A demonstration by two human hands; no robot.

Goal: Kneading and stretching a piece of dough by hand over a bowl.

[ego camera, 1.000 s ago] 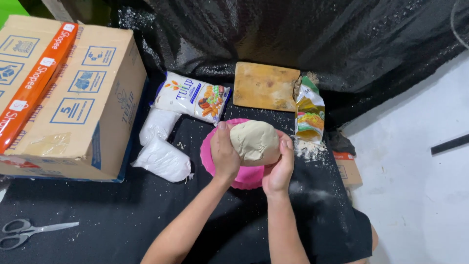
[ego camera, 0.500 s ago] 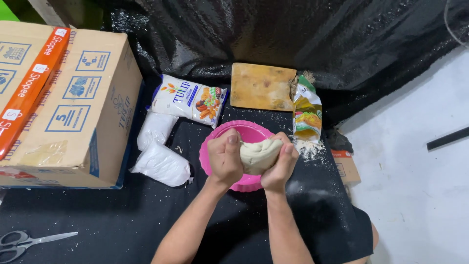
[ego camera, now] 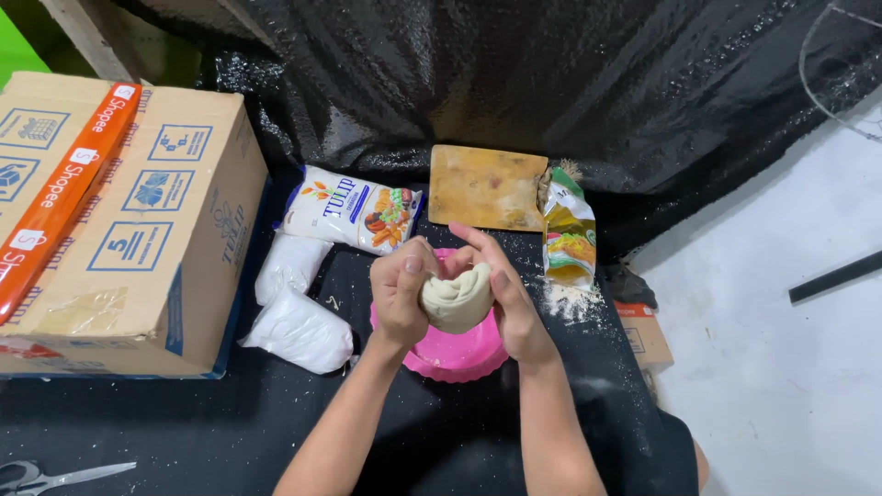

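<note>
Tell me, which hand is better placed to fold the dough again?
Probably the right hand: its fingers arch over the dough, free to press. The left hand grips the dough from the side above the pink bowl.

The scissors (ego camera: 55,476) are cut off at the lower left edge; the dough (ego camera: 457,298) half-hides the pink bowl (ego camera: 455,354).

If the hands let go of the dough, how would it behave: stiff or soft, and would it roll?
The dough looks soft: it is folded and dented between the left hand and right hand. It would probably sag, not roll far, and likely drop into the pink bowl below. It seems slightly sticky.
</note>
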